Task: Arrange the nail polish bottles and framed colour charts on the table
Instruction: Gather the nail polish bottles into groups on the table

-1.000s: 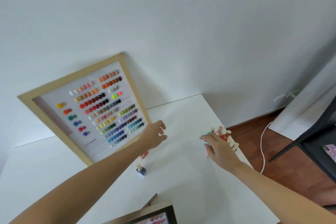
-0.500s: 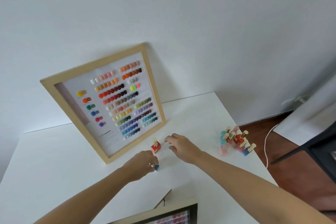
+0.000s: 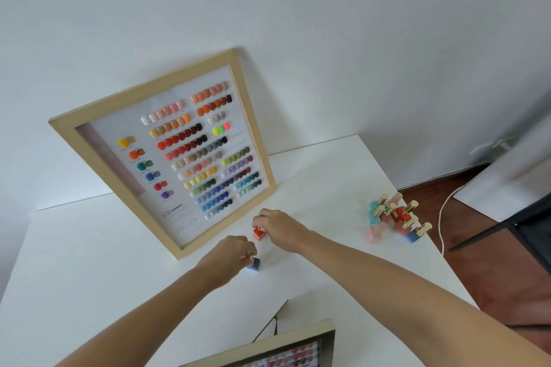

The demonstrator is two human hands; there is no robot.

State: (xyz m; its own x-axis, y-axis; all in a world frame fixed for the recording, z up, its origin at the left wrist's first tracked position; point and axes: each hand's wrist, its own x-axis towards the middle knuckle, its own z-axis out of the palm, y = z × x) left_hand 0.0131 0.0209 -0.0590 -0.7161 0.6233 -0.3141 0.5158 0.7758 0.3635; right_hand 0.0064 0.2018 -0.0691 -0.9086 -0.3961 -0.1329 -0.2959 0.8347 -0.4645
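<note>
A large wood-framed colour chart [image 3: 167,155] leans against the wall at the back of the white table [image 3: 74,271]. In front of it my right hand [image 3: 277,228] grips the cap of a red nail polish bottle [image 3: 258,234] standing on the table. My left hand [image 3: 231,256] pinches the gold cap of a blue nail polish bottle [image 3: 254,264] just below it. A cluster of several bottles [image 3: 393,217] with gold caps, in pink, teal, red and blue, stands near the table's right edge. A second framed chart [image 3: 286,348] shows at the bottom edge.
The table's right edge drops to a dark wooden floor [image 3: 489,262] where a white cable [image 3: 444,217] runs. A dark chair or stand leg [image 3: 507,229] is at the far right. The white wall rises behind the table.
My right hand left the bottle cluster and came to the red bottle. My left hand dropped from the big chart onto the blue bottle. The view tilted down.
</note>
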